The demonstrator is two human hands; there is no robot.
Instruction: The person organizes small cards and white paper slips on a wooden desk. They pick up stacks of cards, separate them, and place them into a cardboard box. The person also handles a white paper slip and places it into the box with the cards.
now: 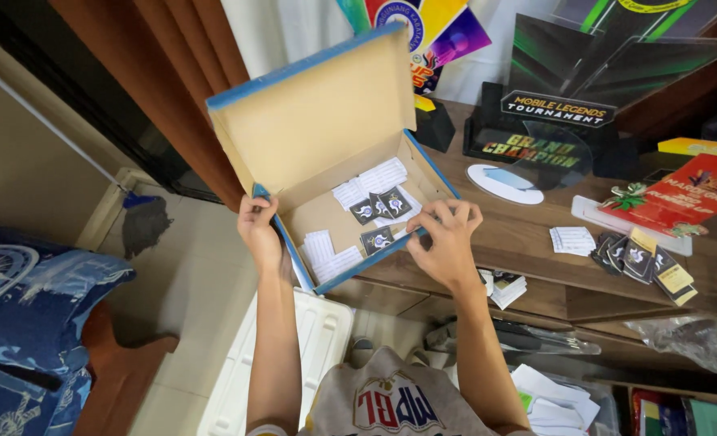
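We see a wooden desk that carries an open cardboard box with blue edges; the box sits at the left end of the desk, partly over the edge, and its lid stands up behind it. Our left hand is closed around the front left corner of the box, and our right hand rests on the front right rim, with the fingers curled over it; whether they also pinch a card we cannot tell. In our judgement the box is light and fairly stiff, yet its thin walls can bend, so the corners and the rim are the good places to hold it. Inside lie white packets and small dark cards, loose and probably easy to slide. On the desk to the right there are a clear trophy, a red package and more dark cards. The prints on the cards are too small to make out, and the bottom of the box is hidden.
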